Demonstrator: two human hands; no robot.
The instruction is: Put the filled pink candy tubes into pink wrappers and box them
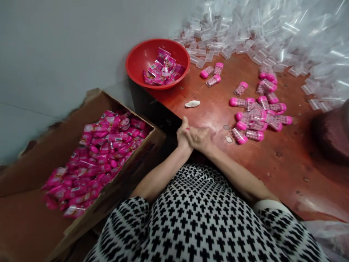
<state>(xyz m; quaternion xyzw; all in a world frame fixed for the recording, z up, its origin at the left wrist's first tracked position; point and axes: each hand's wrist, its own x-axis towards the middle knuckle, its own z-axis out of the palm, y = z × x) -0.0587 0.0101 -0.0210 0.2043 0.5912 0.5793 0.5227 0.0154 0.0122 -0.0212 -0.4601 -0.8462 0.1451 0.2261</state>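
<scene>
My left hand (pixel 183 135) and my right hand (pixel 201 138) meet at the near edge of the table, right over left at the fingers. The left thumb points up. Both sets of fingers look curled together, and a tiny pink spot shows between them; whatever they hold, if anything, is hidden. Right of my hands lies a loose heap of small transparent bottles with pink caps (pixel 255 115), filled with pink beads. A crumpled white scrap (pixel 192 104) rests on the wood just beyond my fingers.
A red bowl (pixel 136 69) with pink packets (pixel 163 69) stands at the table's far left corner. Left and lower, a cardboard box (pixel 19 214) holds pink wrapped bottles (pixel 92 163). Many empty transparent tubes (pixel 261 29) cover the back. A dark reddish container (pixel 334 133) is at right.
</scene>
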